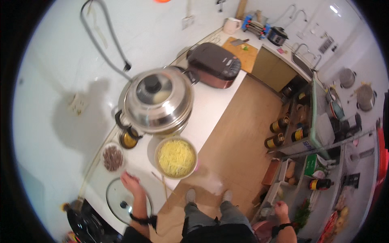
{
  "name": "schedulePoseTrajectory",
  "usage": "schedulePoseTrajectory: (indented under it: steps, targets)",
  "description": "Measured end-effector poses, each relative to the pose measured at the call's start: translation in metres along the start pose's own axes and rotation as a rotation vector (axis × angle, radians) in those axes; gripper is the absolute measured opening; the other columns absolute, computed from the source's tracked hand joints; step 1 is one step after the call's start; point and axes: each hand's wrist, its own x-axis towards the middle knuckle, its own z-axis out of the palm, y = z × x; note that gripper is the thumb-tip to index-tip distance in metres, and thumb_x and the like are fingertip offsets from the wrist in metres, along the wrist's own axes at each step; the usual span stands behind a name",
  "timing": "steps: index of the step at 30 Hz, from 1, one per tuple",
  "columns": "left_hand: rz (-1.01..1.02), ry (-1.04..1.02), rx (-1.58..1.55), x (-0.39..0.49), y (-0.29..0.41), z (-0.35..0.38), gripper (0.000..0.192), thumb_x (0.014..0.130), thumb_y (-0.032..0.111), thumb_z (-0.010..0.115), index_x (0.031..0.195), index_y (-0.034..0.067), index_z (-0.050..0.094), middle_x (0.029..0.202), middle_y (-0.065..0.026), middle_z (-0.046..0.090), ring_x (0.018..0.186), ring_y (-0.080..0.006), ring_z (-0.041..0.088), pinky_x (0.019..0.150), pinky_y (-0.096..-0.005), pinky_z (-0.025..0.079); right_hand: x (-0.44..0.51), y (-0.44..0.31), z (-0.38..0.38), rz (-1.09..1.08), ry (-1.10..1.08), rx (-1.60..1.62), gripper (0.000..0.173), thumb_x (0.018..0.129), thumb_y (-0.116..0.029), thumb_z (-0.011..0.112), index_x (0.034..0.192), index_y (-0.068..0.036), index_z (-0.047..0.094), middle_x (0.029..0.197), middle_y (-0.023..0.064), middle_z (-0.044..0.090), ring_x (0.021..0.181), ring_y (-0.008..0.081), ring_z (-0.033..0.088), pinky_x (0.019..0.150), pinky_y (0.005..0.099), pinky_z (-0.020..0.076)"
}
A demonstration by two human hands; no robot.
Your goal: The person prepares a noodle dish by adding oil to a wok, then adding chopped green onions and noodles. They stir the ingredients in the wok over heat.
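Note:
My left hand (130, 181) is above the counter, over the glass lid (117, 194) with its black knob. It appears empty, with loosely bent fingers pointing towards a bowl of dark meat strips (112, 158). To its right stands a bowl of pale yellow shreds (177, 158), near the counter's edge. Chopsticks (165, 191) lie beside that bowl, overhanging the edge. Away from the counter, my right hand (281, 209) is raised beside the shelves, fingers curled in; nothing shows in it.
A large steel steamer pot (158, 118) with a domed lid stands behind the yellow bowl, next to a jar (129, 139). Beyond are a dark electric cooker (212, 65) and a cutting board (249, 59) with a cleaver (239, 42). Shelves (296, 182) with bottles line the right.

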Motion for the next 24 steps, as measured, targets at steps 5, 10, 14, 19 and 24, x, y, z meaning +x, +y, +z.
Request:
schedulePoseTrajectory:
  steps: [5, 10, 14, 19, 24]
  targets:
    - [0.307, -0.508, 0.336, -0.170, -0.021, 0.034, 0.024, 0.099, 0.011, 0.050, 0.076, 0.009, 0.056, 0.070, 0.0008, 0.054, 0.064, -0.0115, 0.050, 0.059, -0.0272, 0.044, 0.086, 0.017, -0.007, -0.028, 0.118, 0.268, 0.033, 0.089, -0.028, 0.063, 0.098, 0.002, 0.071, 0.088, 0.0220, 0.070, 0.085, 0.0358, 0.070, 0.078, 0.0435, 0.0542]
    - [0.468, -1.084, 0.662, -0.250, -0.059, 0.183, 0.013, 0.092, 0.004, 0.056, 0.101, 0.002, 0.065, 0.091, -0.0120, 0.064, 0.079, -0.0234, 0.062, 0.072, -0.0333, 0.051, 0.214, -0.002, -0.044, -0.274, 0.272, 0.462, 0.035, 0.088, -0.032, 0.062, 0.087, 0.003, 0.070, 0.073, 0.0214, 0.065, 0.074, 0.0297, 0.069, 0.070, 0.0407, 0.0522]
    - [0.581, -1.179, 0.763, -0.307, -0.061, 0.331, 0.042, 0.082, 0.002, 0.058, 0.123, 0.001, 0.062, 0.113, -0.0202, 0.060, 0.089, -0.0335, 0.063, 0.079, -0.0396, 0.053, 0.331, -0.041, -0.111, -0.266, 0.006, 0.416, 0.031, 0.094, -0.027, 0.056, 0.105, -0.003, 0.073, 0.108, 0.0208, 0.071, 0.104, 0.0390, 0.066, 0.094, 0.0425, 0.0512]
    - [1.060, -1.071, 0.710, -0.372, -0.037, 0.507, 0.037, 0.084, 0.011, 0.067, 0.120, 0.003, 0.065, 0.125, -0.0199, 0.059, 0.110, -0.0373, 0.059, 0.095, -0.0429, 0.049, 0.426, -0.107, -0.232, -0.525, 0.030, 0.477, 0.031, 0.098, -0.025, 0.053, 0.110, -0.001, 0.070, 0.108, 0.0190, 0.069, 0.104, 0.0357, 0.065, 0.093, 0.0402, 0.0498]
    - [0.857, -1.019, 0.577, -0.389, -0.053, 0.668, 0.038, 0.086, 0.009, 0.067, 0.124, 0.004, 0.063, 0.120, -0.0190, 0.061, 0.110, -0.0375, 0.060, 0.094, -0.0413, 0.050, 0.548, -0.169, -0.303, -0.458, -0.113, 0.743, 0.023, 0.099, -0.016, 0.057, 0.111, -0.001, 0.068, 0.101, 0.0104, 0.070, 0.087, 0.0180, 0.063, 0.080, 0.0309, 0.0500]
